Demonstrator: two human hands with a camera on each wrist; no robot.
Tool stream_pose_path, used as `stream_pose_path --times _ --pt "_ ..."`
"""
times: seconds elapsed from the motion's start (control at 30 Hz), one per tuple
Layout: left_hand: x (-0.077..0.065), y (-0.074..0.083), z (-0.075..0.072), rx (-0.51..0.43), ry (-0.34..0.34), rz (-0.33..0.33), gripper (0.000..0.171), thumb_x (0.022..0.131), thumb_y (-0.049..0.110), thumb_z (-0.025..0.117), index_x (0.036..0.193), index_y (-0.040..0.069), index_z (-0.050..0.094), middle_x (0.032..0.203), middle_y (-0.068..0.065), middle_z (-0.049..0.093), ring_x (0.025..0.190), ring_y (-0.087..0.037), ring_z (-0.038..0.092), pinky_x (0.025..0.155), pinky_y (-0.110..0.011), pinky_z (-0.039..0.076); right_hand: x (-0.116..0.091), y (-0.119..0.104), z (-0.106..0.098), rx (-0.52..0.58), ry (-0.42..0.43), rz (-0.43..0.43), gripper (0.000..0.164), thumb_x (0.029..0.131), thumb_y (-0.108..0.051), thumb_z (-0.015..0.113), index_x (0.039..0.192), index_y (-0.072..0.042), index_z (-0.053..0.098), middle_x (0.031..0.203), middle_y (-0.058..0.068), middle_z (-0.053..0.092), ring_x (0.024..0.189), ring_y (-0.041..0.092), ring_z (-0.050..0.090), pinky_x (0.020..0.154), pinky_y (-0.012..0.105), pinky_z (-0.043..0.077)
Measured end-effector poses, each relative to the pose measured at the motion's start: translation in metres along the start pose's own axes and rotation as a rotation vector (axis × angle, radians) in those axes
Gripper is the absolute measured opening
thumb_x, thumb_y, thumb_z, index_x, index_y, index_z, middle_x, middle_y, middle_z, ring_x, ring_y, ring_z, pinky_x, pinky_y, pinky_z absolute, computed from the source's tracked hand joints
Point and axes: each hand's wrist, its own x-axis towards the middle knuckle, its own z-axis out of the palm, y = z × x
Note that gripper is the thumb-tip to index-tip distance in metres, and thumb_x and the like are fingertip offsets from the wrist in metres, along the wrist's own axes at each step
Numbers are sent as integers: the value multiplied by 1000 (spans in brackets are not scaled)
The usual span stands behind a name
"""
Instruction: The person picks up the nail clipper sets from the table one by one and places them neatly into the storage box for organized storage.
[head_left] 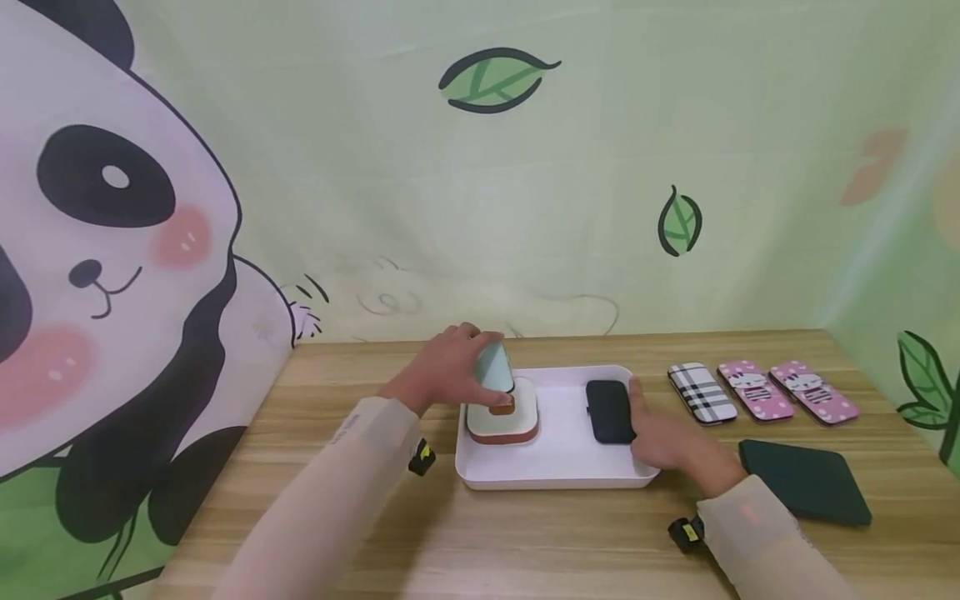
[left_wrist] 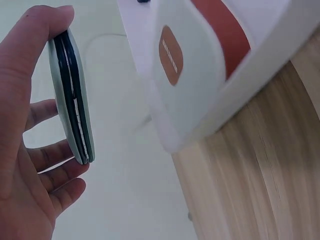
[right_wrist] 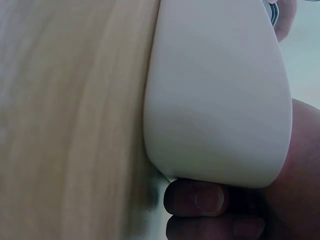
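My left hand (head_left: 450,367) pinches a slim mint-green case (head_left: 493,367) between thumb and fingers, tilted over the left part of a white tray (head_left: 558,477). The left wrist view shows the case (left_wrist: 75,95) edge-on, with two closed halves and a dark seam. Below it, a rounded-square cream box (head_left: 483,427) with a reddish-brown side and brown label sits in the tray. My right hand (head_left: 663,437) grips the tray's right end; the right wrist view shows fingertips curled against the outer wall (right_wrist: 215,100). Beside that hand, a black case (head_left: 610,412) lies inside the tray.
Right of the tray, a plaid case (head_left: 702,392) and two pink patterned cases (head_left: 755,391) lie in a row. Nearer, a dark green flat item (head_left: 806,482) lies beside my right forearm. A printed cloth backdrop (head_left: 570,208) stands at the table's (head_left: 540,542) back edge.
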Motion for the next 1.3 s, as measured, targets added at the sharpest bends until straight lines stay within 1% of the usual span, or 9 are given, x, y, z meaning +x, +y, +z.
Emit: stream_pose_path --times 0.2,0.33,0.43,0.57,0.8,0.93,1.03,1.17,1.3 --pt "12 20 4 0 -4 35 91 71 70 73 149 31 45 137 -4 51 113 -23 50 85 -41 52 -2 3 0 -3 -1 24 97 85 -9 49 156 3 -15 63 5 54 49 17 44 47 31 34" --pt "19 35 6 -8 -15 52 91 71 70 73 149 30 46 137 -4 51 112 -23 49 84 -40 53 -2 4 1 14 -5 16 97 85 -8 50 156 3 -16 64 5 54 49 17 45 48 31 35" --pt "21 44 9 3 -20 63 91 71 70 72 148 31 45 136 -3 51 113 -23 49 84 -38 53 -1 5 2 15 -8 12 97 85 -8 50 156 3 -15 64 5 54 49 17 45 48 31 34" --pt "25 51 15 15 -26 73 92 71 72 72 149 31 44 136 -2 50 113 -21 49 84 -37 54 0 4 2 0 -11 20 96 86 -9 49 156 3 -15 64 4 54 49 16 44 47 30 33" --pt "32 62 25 54 -38 101 92 71 73 71 148 28 45 133 -2 51 112 -20 47 85 -38 53 -2 3 0 -4 -8 23 95 86 -9 49 156 4 -14 63 4 53 49 16 43 47 30 33" --pt "37 70 31 54 -39 120 91 72 72 72 147 28 47 131 -2 52 111 -19 47 88 -39 52 7 10 4 -19 -4 9 97 85 -11 49 155 4 -15 63 4 54 49 16 46 47 31 35" --pt "40 75 35 58 -48 126 90 71 71 73 146 28 48 132 -1 53 111 -19 47 90 -38 51 9 11 5 -18 -5 1 97 84 -11 49 155 5 -15 62 4 54 49 17 47 47 32 35" --pt "45 80 39 101 -66 129 90 71 73 72 146 30 47 132 0 54 113 -19 48 92 -37 50 2 2 0 -17 1 2 96 84 -9 49 155 5 -14 63 5 54 49 17 45 47 31 32" --pt "47 82 43 131 -105 129 91 71 75 70 147 31 46 132 0 53 117 -19 48 91 -35 50 -1 -1 -2 -37 7 10 95 85 -10 49 156 5 -14 64 4 53 50 16 46 48 30 32"
